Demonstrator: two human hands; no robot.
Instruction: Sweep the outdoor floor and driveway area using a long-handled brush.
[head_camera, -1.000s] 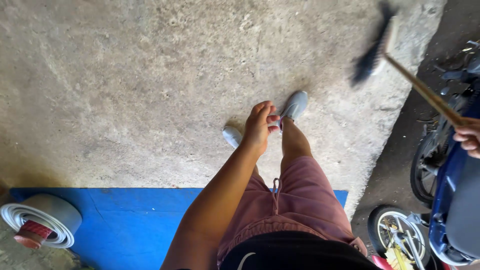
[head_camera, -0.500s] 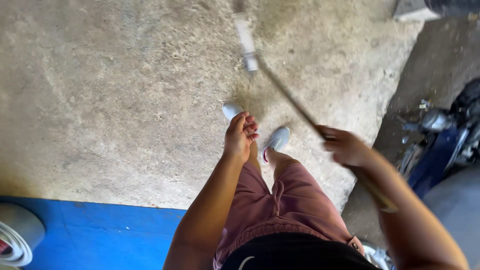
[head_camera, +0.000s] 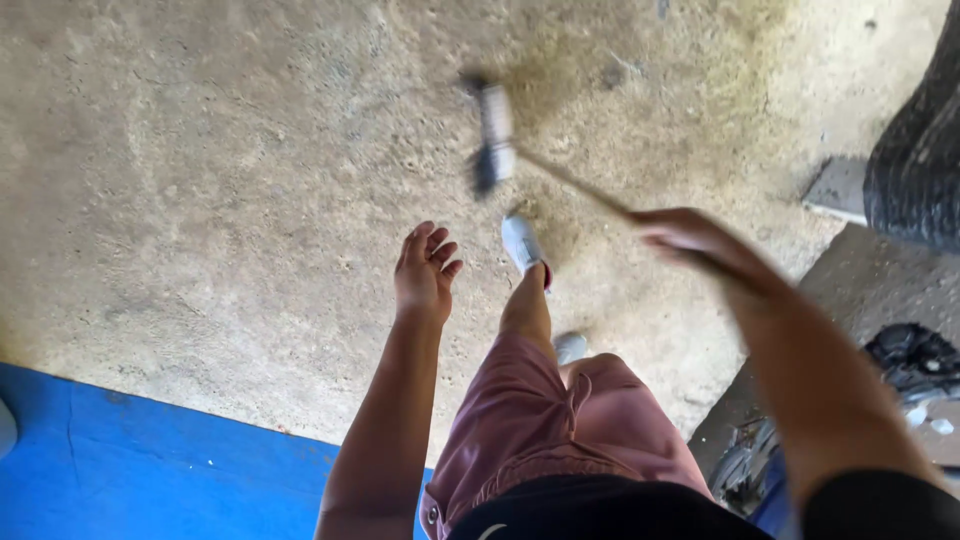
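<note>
One broom (head_camera: 493, 135), gripped by the right hand (head_camera: 690, 238), extends ahead over concrete floor (head_camera: 200, 150); left hand (head_camera: 424, 270) hangs empty, fingers loose.

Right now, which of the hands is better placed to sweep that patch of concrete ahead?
Right. The right hand grips the broom handle, with the brush head over the concrete floor. The left hand hangs empty, fingers loose.

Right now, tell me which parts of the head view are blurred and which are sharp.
Head view: the brush head, its handle and the right hand are smeared by motion blur; the left hand, the white shoe and the concrete floor look fairly sharp; light is soft, with no glare.
</note>
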